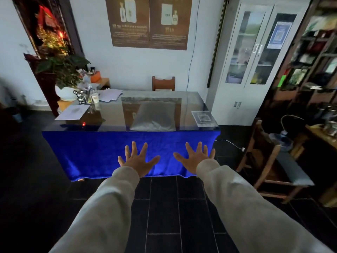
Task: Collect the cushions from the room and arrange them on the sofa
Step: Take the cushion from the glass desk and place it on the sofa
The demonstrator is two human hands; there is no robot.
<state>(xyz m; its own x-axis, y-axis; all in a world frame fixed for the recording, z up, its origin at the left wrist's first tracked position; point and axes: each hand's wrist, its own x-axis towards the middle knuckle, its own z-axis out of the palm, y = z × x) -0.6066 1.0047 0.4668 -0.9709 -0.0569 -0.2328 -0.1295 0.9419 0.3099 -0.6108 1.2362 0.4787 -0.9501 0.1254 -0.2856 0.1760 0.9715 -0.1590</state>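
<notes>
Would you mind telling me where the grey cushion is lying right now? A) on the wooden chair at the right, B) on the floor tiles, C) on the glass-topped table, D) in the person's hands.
C: the grey cushion lies on the glass-topped table, beyond both empty, spread hands.

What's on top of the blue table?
On the table lie a grey cushion, loose papers, a cup of pens and a printed card. The blue cloth hides whatever is underneath.
</notes>
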